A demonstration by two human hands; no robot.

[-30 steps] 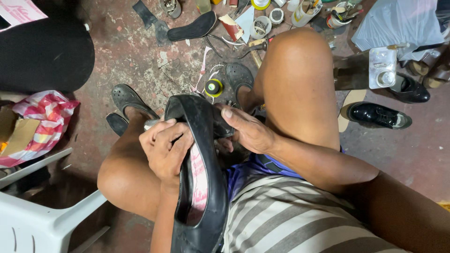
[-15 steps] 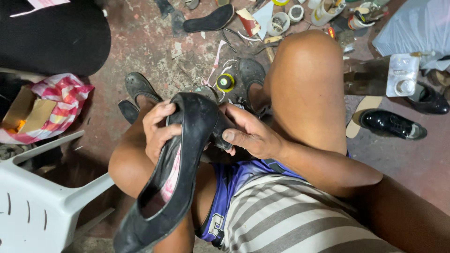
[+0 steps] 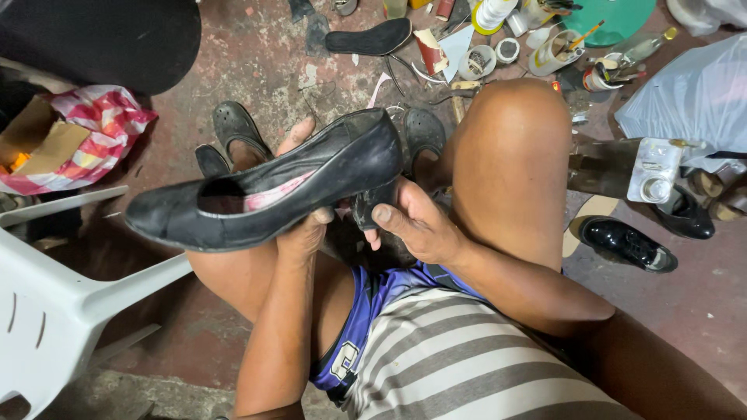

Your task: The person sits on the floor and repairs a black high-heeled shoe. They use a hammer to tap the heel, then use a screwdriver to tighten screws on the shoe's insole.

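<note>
Currently a black heeled pump (image 3: 272,190) is gripped underneath by the left hand (image 3: 303,233); its heel (image 3: 372,206) is pinched by the right hand (image 3: 416,225), best kept steadied there.

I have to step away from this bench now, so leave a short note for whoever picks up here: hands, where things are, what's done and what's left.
Left hand: grips the black pump shoe from below, shoe lying sideways above the knees, toe to the left, pink lining showing.
Right hand: at the heel block, thumb pressing against it.
Floor: loose black sole, tape rolls, glossy black shoe, white plastic chair.
Done: cannot tell whether any repair is finished.
Left: heel area is in hand; check it first.
</note>
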